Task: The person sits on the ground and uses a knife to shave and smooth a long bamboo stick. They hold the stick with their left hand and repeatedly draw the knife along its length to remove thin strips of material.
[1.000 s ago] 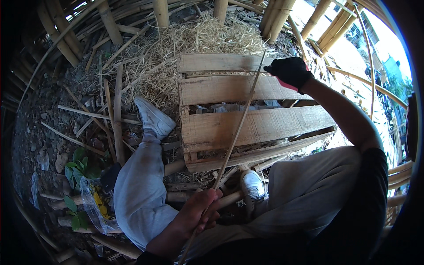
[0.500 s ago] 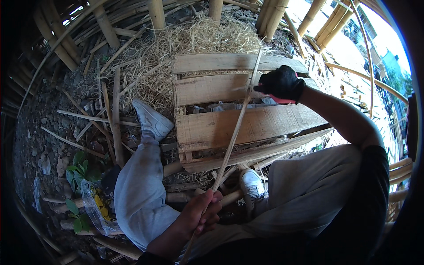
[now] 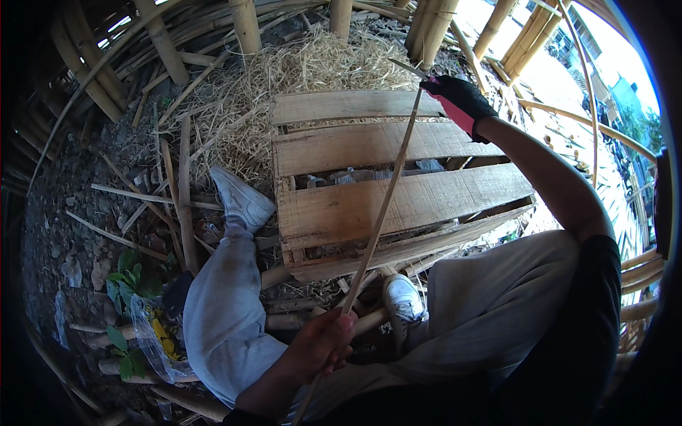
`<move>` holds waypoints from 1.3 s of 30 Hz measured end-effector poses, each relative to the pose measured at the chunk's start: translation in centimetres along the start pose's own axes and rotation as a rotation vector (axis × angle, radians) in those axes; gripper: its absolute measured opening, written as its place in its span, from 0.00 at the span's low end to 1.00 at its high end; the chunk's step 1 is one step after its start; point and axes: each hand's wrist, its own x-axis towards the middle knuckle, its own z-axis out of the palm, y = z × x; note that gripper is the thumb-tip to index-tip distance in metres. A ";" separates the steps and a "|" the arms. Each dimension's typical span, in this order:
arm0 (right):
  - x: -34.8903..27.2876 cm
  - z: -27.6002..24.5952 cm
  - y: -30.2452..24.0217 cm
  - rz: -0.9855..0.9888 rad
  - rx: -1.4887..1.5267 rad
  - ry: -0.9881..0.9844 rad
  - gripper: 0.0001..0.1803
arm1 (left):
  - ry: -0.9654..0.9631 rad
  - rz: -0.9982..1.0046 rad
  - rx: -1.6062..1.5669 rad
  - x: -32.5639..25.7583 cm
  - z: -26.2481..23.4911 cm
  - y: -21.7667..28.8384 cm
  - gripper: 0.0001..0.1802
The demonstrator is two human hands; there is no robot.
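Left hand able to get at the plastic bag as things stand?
Probably not directly: the left hand is closed around the long thin strip, and the left leg lies between it and the plastic bag. It would likely need to let go and reach over.

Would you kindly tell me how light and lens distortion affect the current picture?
Head view: glare washes out the ground at right; head view: the left hand sits in dim shade; head view: the bamboo posts fan outward, likely from fisheye distortion, and the side edges fall to black.
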 end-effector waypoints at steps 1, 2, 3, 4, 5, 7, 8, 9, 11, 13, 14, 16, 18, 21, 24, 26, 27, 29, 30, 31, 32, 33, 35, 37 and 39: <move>0.1 -0.2 -0.5 0.046 0.072 -0.026 0.24 | -0.004 -0.002 -0.017 0.0 0.0 0.0 0.18; -0.1 -0.6 -1.8 0.094 0.145 -0.053 0.24 | -0.007 -0.006 -0.033 0.0 0.0 0.0 0.18; -0.2 -0.8 -2.5 0.053 0.131 -0.047 0.24 | 0.002 -0.010 -0.027 0.0 0.1 0.2 0.18; 0.0 -0.6 -2.3 0.026 0.175 -0.038 0.24 | 0.012 -0.014 -0.022 -0.1 0.2 0.3 0.17; 0.3 -0.7 -1.7 0.004 0.212 -0.020 0.23 | 0.011 -0.018 -0.011 0.0 0.3 0.5 0.17; 1.1 -0.6 0.1 -0.094 0.297 -0.023 0.22 | -0.044 -0.006 -0.036 0.3 0.1 0.5 0.16; 1.3 -0.8 0.7 -0.172 0.345 -0.045 0.21 | -0.069 0.000 -0.052 0.4 -0.1 0.4 0.16; 1.4 -1.0 1.4 -0.144 0.358 -0.099 0.20 | -0.072 0.000 -0.056 0.4 -0.1 0.5 0.16; 0.6 -1.8 0.5 0.013 0.355 -0.248 0.16 | -0.061 0.000 -0.074 0.3 -0.1 0.4 0.16; -1.4 -2.9 -2.1 0.071 0.173 -0.379 0.13 | -0.085 -0.002 -0.136 0.3 -0.5 0.2 0.17; -1.6 -2.8 -1.1 0.038 0.293 -0.439 0.15 | -0.105 -0.005 -0.162 0.5 -0.8 0.2 0.17; -2.4 -2.8 0.5 0.019 0.350 -0.513 0.21 | -0.121 0.009 -0.175 0.6 -1.0 0.2 0.18; -3.7 -2.1 0.0 0.000 0.305 -0.493 0.26 | -0.131 0.027 -0.183 0.7 -1.1 0.2 0.19; -3.6 -0.5 -0.3 -0.215 0.053 -0.399 0.28 | -0.142 0.039 -0.187 0.8 -1.1 0.0 0.20; -4.5 0.7 -2.6 -0.271 -0.042 -0.312 0.29 | -0.132 0.029 -0.190 0.9 -1.1 0.0 0.20; -4.8 0.8 -4.2 -0.186 0.053 -0.369 0.30 | -0.130 0.029 -0.200 1.0 -1.1 -0.1 0.21; -4.6 0.1 -5.4 0.030 0.086 -0.510 0.28 | -0.123 0.026 -0.201 1.0 -1.2 -0.1 0.21; -4.2 0.7 -4.6 -0.002 0.164 -0.495 0.24 | -0.112 0.021 -0.203 1.0 -1.3 -0.2 0.21; -4.2 0.9 -4.3 -0.018 0.201 -0.487 0.23 | -0.115 0.021 -0.203 1.1 -1.3 -0.3 0.21; -4.2 0.8 -4.1 0.010 0.257 -0.485 0.21 | -0.116 0.021 -0.203 1.1 -1.4 -0.3 0.21; -4.4 0.1 -4.4 0.041 0.311 -0.483 0.19 | -0.120 0.020 -0.203 1.2 -1.5 -0.3 0.21; -4.5 -0.5 -4.9 0.071 0.365 -0.480 0.18 | -0.127 0.020 -0.206 1.2 -1.5 -0.3 0.21; -4.3 -1.4 -5.2 0.060 0.420 -0.430 0.17 | -0.138 0.021 -0.211 1.2 -1.6 -0.3 0.21; -4.5 -2.2 -5.3 -0.039 0.491 -0.379 0.16 | -0.129 0.017 -0.214 1.2 -1.5 -0.3 0.21; -4.2 -3.1 -4.9 -0.142 0.403 -0.323 0.17 | -0.134 0.021 -0.207 1.2 -1.4 -0.1 0.21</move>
